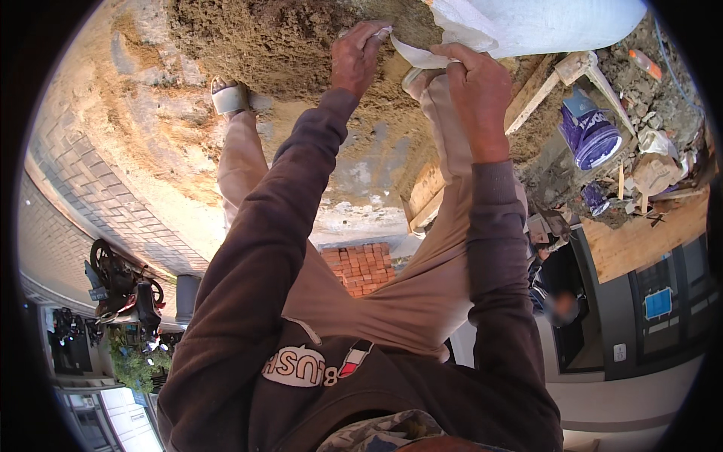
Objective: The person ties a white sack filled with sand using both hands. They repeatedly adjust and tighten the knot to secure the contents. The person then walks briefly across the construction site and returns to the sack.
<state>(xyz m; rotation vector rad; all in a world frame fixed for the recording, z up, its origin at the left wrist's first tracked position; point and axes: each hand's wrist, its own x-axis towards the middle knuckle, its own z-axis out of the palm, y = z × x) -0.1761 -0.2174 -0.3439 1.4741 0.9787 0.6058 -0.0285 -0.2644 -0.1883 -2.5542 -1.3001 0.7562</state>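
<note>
A large white sack bulges in from the top right. Its loose edge stretches between my two hands. My left hand pinches that edge at its left end, over brown sand. Farther right, my right hand grips the rim of the sack with thumb and fingers closed. What lies inside the sack cannot be seen. My feet, in light sandals, stand apart on sandy ground, and the right one is partly hidden below the sack.
To the right stand a wooden trestle, a purple bucket and rubble. Stacked red bricks show between my legs. A motorcycle is parked at the left. Another person is near a doorway at the right.
</note>
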